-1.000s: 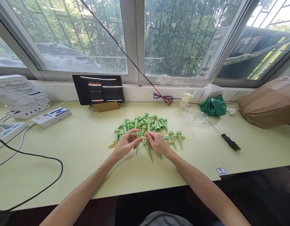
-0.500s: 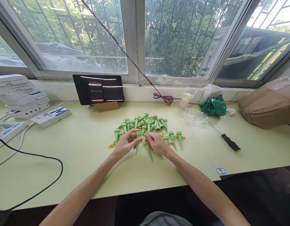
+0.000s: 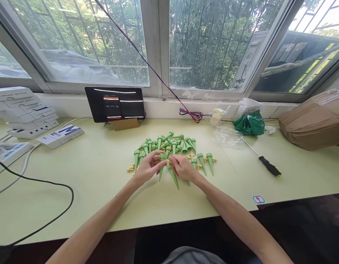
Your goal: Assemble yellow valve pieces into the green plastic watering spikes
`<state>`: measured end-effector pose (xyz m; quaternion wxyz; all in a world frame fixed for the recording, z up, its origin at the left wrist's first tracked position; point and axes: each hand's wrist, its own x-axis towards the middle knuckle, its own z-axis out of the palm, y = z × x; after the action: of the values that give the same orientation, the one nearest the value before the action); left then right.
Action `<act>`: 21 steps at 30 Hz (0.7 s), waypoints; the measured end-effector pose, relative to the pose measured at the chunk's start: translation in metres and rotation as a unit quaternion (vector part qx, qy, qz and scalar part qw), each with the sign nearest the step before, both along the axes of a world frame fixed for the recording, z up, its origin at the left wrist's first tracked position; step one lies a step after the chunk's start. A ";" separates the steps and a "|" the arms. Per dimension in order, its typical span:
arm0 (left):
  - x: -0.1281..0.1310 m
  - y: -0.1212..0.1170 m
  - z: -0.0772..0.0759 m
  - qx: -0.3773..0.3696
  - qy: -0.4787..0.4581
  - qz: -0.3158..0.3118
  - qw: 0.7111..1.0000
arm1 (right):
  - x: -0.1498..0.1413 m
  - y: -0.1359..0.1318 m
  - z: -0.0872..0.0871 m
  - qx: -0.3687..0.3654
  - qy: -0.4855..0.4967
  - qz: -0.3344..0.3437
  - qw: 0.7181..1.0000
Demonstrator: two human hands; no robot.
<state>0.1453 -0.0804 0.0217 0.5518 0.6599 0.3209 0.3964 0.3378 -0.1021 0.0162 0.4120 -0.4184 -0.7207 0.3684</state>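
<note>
Left hand (image 3: 145, 169) clamped on a green spike (image 3: 161, 173), right hand (image 3: 183, 167) pinching a small yellow fitting (image 3: 167, 161) between the two sets of fingertips, just right of the spike's cap. Spike's long axis runs cap far, tip near, left hand closer to it; fingers hide whether the parts touch, can't tell. Second spike (image 3: 173, 178) lies just nearward of the fitting, spike pile (image 3: 174, 147) just beyond the hands, dark screen (image 3: 131, 104) farther back-left.

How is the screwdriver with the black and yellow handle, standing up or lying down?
Lying down: its handle and metal shaft stretch along the yellow table.
</note>
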 end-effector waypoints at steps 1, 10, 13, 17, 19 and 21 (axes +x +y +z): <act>0.000 0.000 0.000 0.000 -0.001 0.000 1.000 | 0.000 0.000 0.000 -0.003 0.001 -0.001 1.000; -0.001 0.000 0.000 0.000 -0.007 0.021 1.000 | 0.000 -0.001 0.003 -0.002 0.029 0.002 1.000; -0.001 0.000 0.000 0.001 -0.009 0.011 1.000 | 0.000 -0.001 0.003 -0.004 0.016 0.006 1.000; 0.000 0.000 0.000 -0.001 -0.010 0.005 1.000 | 0.000 -0.001 0.004 0.004 -0.012 -0.003 1.000; 0.000 0.000 0.000 -0.002 -0.010 0.008 1.000 | -0.001 -0.001 0.003 -0.001 -0.012 -0.005 1.000; 0.000 -0.001 0.001 -0.003 -0.012 0.012 1.000 | -0.001 -0.001 0.003 -0.007 0.002 -0.007 1.000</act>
<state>0.1456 -0.0811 0.0229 0.5527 0.6499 0.3231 0.4096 0.3370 -0.1031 0.0191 0.4135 -0.4258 -0.7140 0.3715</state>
